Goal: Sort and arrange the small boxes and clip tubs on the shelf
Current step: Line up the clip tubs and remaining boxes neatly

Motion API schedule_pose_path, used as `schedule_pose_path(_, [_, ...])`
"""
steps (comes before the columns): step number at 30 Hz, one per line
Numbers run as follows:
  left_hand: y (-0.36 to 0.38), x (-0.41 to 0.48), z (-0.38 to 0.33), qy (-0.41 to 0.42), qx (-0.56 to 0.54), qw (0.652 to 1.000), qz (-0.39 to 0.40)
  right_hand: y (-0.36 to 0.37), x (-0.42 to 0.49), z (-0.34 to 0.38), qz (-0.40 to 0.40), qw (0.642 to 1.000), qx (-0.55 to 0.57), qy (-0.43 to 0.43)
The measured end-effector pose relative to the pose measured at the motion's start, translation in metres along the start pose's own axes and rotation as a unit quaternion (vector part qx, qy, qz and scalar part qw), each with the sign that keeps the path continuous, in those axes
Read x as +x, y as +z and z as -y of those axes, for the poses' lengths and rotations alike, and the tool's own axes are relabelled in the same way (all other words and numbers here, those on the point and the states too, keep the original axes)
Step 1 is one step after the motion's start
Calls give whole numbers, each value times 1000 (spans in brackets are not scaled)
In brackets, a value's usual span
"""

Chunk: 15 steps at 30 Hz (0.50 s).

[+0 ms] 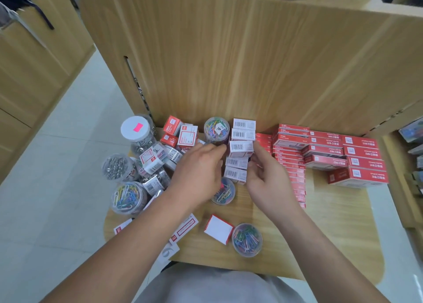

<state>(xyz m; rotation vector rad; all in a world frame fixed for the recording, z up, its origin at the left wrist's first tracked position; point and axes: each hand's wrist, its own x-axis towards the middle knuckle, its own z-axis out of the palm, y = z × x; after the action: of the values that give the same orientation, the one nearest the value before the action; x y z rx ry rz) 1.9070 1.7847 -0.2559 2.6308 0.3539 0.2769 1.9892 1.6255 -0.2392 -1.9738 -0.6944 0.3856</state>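
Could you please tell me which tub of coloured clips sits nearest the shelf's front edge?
The tub just right of the lone white-topped box; the other coloured-clip tubs all sit farther back.

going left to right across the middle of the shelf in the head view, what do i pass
silver clip tub → left hand → column of white barcode boxes → right hand → stacked red boxes
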Motion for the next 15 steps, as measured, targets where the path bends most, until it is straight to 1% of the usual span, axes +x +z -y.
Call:
schedule_pose_path(2, [-9, -7, 0, 7, -10, 1000, -21, -3, -3, -3, -13, 1000, -25, -9])
schedule_pose_path(5, [-28, -35, 0, 1, -49, 997, -52, -12, -24, -6, -55, 996, -54, -33])
schedule_pose_path(7, [-34, -63, -6, -8, -57, 997, -51, -18, -49, -9, -34, 995, -92, -35])
schedule_pose_path(10, [-23, -108, -21, -12, -56, 998, 12, -15, -84, -19, 40, 987, -152, -15])
schedule_pose_path(11, [-17, -119, -26, -9, -52, 998, 37, -13, -90, -24, 50, 986, -159, -9])
schedule_pose_path(13, [-1, -132, -33, 0, -20, 998, 66, -11, -95, -29, 40, 987, -157, -13])
schedule_pose_path(15, [12, -135, -37, 10, 42, 996, 80, -7, -91, -26, 19, 985, -161, -52])
